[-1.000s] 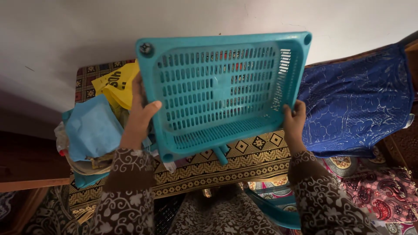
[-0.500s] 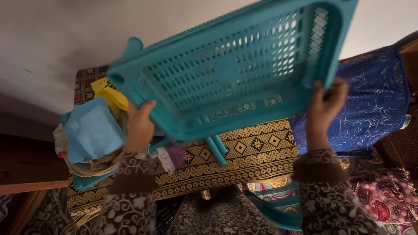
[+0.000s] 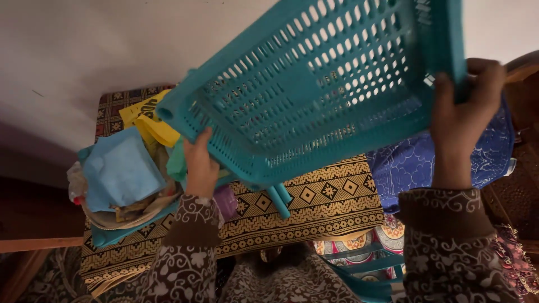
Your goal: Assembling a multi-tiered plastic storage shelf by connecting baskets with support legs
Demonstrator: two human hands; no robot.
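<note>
**Teal crate held aloft over cluttered tabletop**

Held high across the upper middle and right of the frame: a teal perforated plastic crate [image 3: 325, 90], tilted, nothing visible inside. Left hand [image 3: 200, 164] clamped on its lower left rim, fingers curled around the edge; right hand [image 3: 461, 115] gripping the right wall, fingers wrapped over it. Below, at lower left, a teal tray [image 3: 120, 227] heaped with a blue cloth [image 3: 120, 168], a yellow bag [image 3: 149, 120] and other oddments too jumbled to tell. Underneath, a tabletop [image 3: 325, 207] covered in black-and-gold patterned cloth. At right, blue patterned fabric [image 3: 415, 163]. Behind, a plain pale wall [image 3: 112, 45].
</note>
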